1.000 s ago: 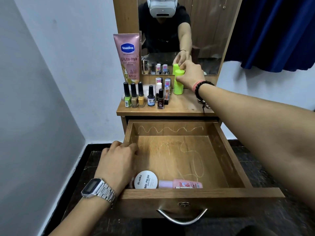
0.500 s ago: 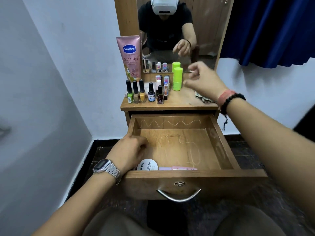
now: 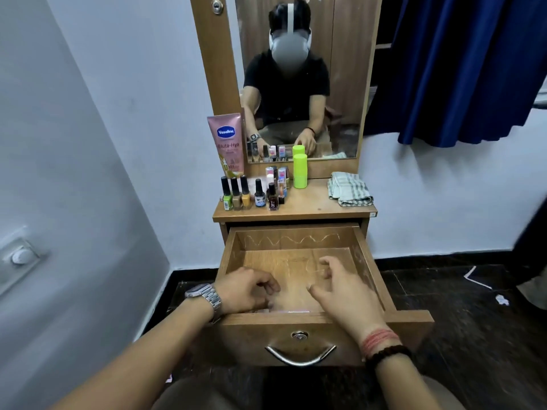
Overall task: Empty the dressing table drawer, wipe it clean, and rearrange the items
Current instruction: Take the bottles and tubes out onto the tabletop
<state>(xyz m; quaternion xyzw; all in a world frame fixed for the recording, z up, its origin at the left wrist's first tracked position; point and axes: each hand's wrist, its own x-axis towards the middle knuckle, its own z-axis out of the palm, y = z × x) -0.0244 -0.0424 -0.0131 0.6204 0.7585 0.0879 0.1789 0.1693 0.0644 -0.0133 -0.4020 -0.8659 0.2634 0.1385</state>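
The left hand (image 3: 245, 290) reaches into the near left corner of the open drawer (image 3: 296, 324), knuckles up, fingers curled downward behind the front panel; what they close on is hidden and blurred, so whether it holds anything cannot be told. A metal watch (image 3: 204, 294) sits on that wrist. The right hand (image 3: 340, 291) hovers over the drawer's near right part, palm down, fingers spread and loosely bent, holding nothing. Red thread and a dark bead bracelet (image 3: 387, 352) circle its wrist. Both forearms angle inward from the lower corners.

The drawer is pulled fully out toward the person, its long axis across the view, handle (image 3: 300, 358) facing the camera. Between the hands, just behind the front panel, a pale pinkish blur shows; it cannot be identified.

On the tabletop (image 3: 307, 208), a row of nail polish bottles (image 3: 236, 193) stands upright at the left, the pink Vaseline tube (image 3: 227, 145) upright on its cap behind them against the mirror frame. A green cylinder (image 3: 300, 170) stands upright near the mirror (image 3: 340, 69). A folded checked cloth (image 3: 349, 189) lies at the right edge.
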